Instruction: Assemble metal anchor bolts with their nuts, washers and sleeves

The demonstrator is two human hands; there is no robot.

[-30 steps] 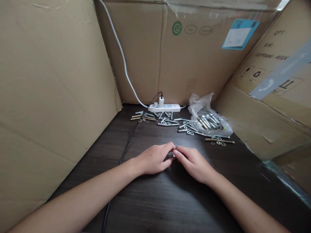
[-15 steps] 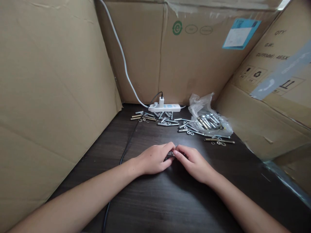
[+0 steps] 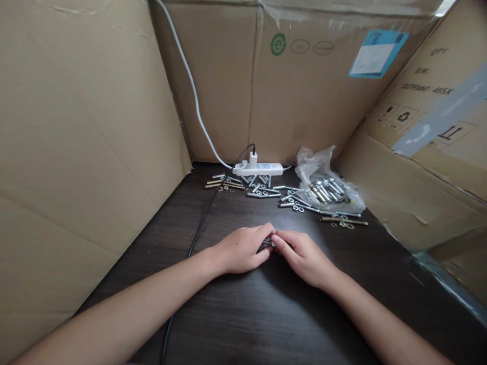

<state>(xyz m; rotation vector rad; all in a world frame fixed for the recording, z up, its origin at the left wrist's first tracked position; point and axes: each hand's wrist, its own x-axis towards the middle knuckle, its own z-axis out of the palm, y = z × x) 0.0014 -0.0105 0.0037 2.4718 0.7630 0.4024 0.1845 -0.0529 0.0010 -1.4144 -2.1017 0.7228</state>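
Between my fingertips, near the middle of the dark table, is a small metal bolt (image 3: 267, 243), mostly hidden by my fingers. My left hand (image 3: 245, 249) is closed round it from the left, thumb below and fingers above. From the right, my right hand (image 3: 304, 256) pinches at the bolt's end with thumb and forefinger; the fingertips of both hands almost touch. Beyond my hands lie loose bolts, sleeves, nuts and washers (image 3: 296, 208). A clear plastic bag (image 3: 314, 161) at the back right holds several bolts (image 3: 323, 191).
A white power strip (image 3: 272, 169) with a white plug (image 3: 253, 160) stands at the back. Its black cable (image 3: 198, 229) runs across the table (image 3: 236, 314) left of my hands, under my left forearm. Cardboard walls rise on the left (image 3: 95, 126), back (image 3: 216, 76) and right (image 3: 426, 167).
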